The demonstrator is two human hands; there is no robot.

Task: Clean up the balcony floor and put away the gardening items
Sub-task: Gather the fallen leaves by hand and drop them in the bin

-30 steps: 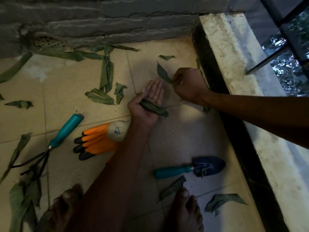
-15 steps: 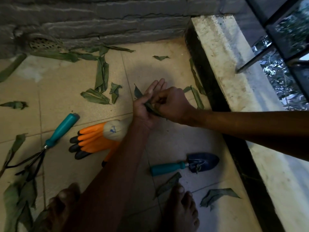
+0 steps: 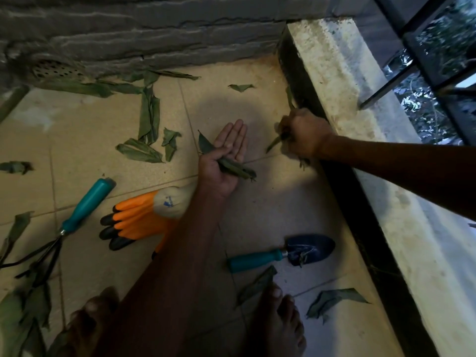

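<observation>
The collected leaves (image 3: 235,169) lay across the palm of the left hand (image 3: 223,161), which was turned palm up just above the floor tiles (image 3: 270,210); the thumb was curled over the leaves and pinned them, while the fingers (image 3: 235,136) were extended straight. A further leaf (image 3: 204,144) projected from behind the thumb side of that hand.

The right hand (image 3: 304,134) was positioned at the base of the concrete ledge (image 3: 342,81), knuckles up, with its fingers curled around a narrow leaf (image 3: 275,143) whose tip pointed toward the left hand. The two hands were near each other but apart.

The loose leaves (image 3: 148,119) remained scattered over the tiles toward the grey wall (image 3: 154,27), with a long leaf cluster (image 3: 85,86) just beside the drain grate (image 3: 54,69). One small leaf (image 3: 240,87) lay alone near the wall corner.

The left forearm crossed over the orange gloves (image 3: 136,220) and hid part of them. A hand rake (image 3: 74,217) with a teal handle lay to the left of the gloves, its prongs touching a leaf pile (image 3: 23,313). A blue trowel (image 3: 283,252) with a teal handle lay on the tiles to the right of the forearm, with debris on its blade. Two bare feet were at the lower edge; the right foot (image 3: 279,320) rested on a leaf, and a larger leaf (image 3: 334,301) lay between that foot and the ledge.
</observation>
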